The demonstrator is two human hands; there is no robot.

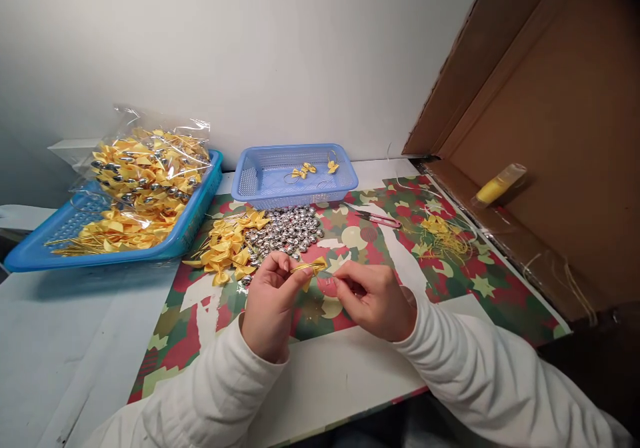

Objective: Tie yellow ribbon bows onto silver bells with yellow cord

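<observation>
Over the front of the patterned sheet, my left hand pinches a yellow ribbon bow with gold cord between thumb and fingers. My right hand is closed in a pinch just right of the bow; what its fingertips hold, if anything, is too fine to make out. Beyond my left hand lies a pile of yellow bows with gold cords. Against it rests a heap of small shiny silver bells or beads.
A blue basket at left holds bows and a clear bag of bows with silver pieces. Another blue basket holds a few finished pieces. Thread snips, yellow thread scraps and a yellow-filled tube lie right, beside a cardboard wall.
</observation>
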